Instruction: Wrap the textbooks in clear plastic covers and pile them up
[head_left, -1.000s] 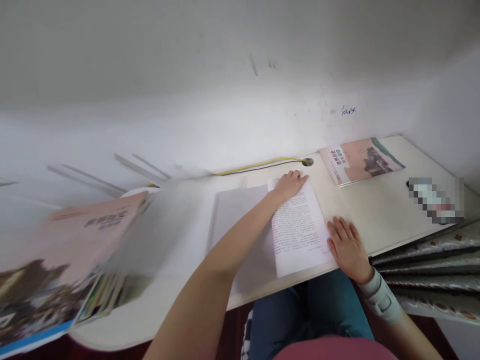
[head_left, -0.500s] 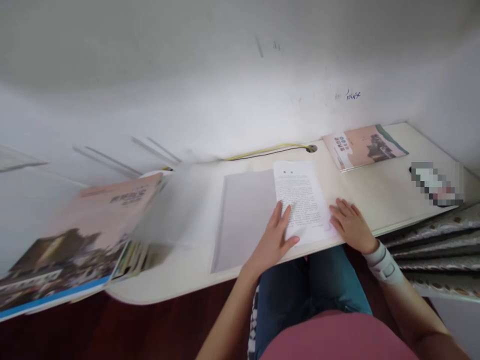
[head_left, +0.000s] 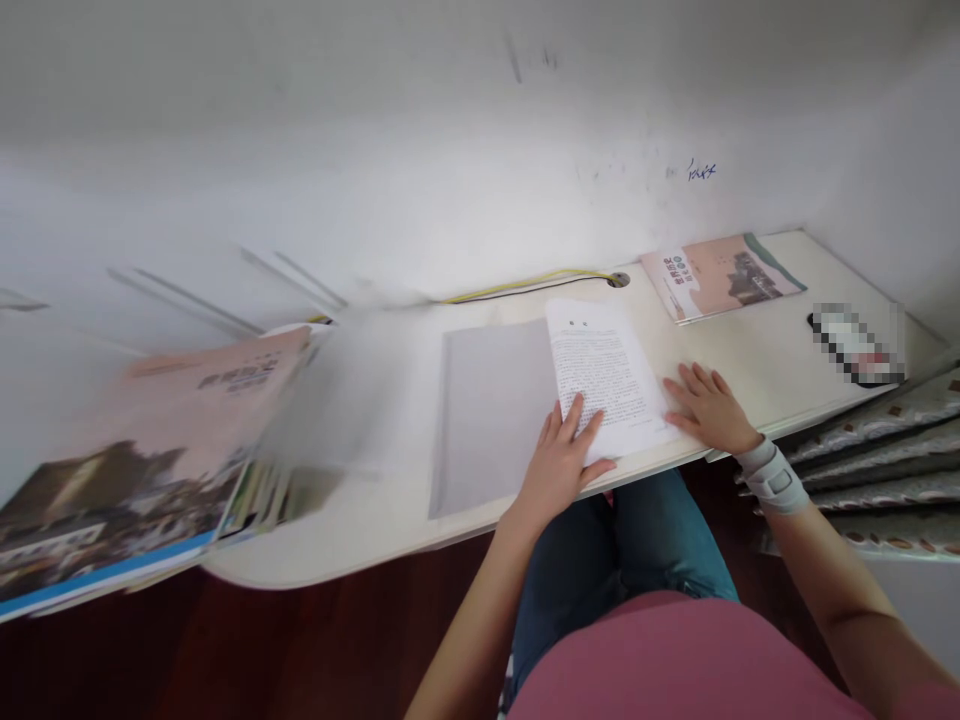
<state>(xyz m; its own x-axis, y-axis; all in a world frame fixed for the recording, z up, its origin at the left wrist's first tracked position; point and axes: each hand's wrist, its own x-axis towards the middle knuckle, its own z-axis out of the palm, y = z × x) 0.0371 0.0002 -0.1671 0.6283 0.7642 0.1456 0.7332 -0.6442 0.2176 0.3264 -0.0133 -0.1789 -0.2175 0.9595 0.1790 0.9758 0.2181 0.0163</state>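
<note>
A booklet lies open on the white desk, with a printed page (head_left: 600, 365) on its right and a plain grey sheet (head_left: 491, 410) on its left. My left hand (head_left: 559, 455) rests on the lower left part of the printed page, fingers spread and thumb near the desk's front edge. To the right of the page, my right hand (head_left: 709, 408) lies flat on the desk, fingers apart, its fingertips close by the page's right edge. A pale band goes round my right wrist. Neither hand grips anything.
At the left stands a pile of books (head_left: 157, 440) with a pink cover on top. Another pink book (head_left: 724, 277) lies at the back right, near a blurred-out phone-like thing (head_left: 859, 345). A yellow cable (head_left: 525, 283) runs along the wall into a desk hole (head_left: 618, 280).
My left hand's fingers have spread out more on the page. My right hand stays flat beside it, slightly farther from the page. The whole view has shifted a little.
</note>
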